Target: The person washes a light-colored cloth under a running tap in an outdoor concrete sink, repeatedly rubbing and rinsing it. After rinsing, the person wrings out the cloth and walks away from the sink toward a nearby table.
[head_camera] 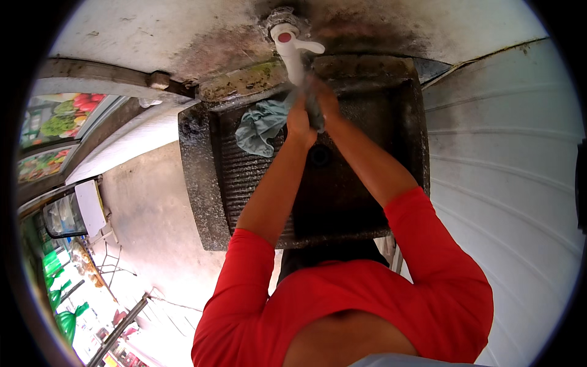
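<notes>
A wet grey-green cloth point(263, 127) is bunched between my two hands, directly below the spout of a white plastic tap point(291, 55). My left hand point(299, 120) grips it, and a loose part spreads out to the left over the ribbed washboard point(247, 176) of the dark stone sink point(202, 183). Pressed against the cloth from the other side is my right hand point(324, 101). Fingers and cloth are blurred near the spout, so their exact grip is partly hidden. The tap has a red dot and a side lever.
Behind the sink rises a stained wall point(206, 27); white ribbed sheeting point(495, 151) closes off the right. A dark drain hole point(319, 155) lies below my hands. To the left are a picture panel of vegetables point(69, 114), a folding metal stand point(110, 264) and green bags point(68, 321).
</notes>
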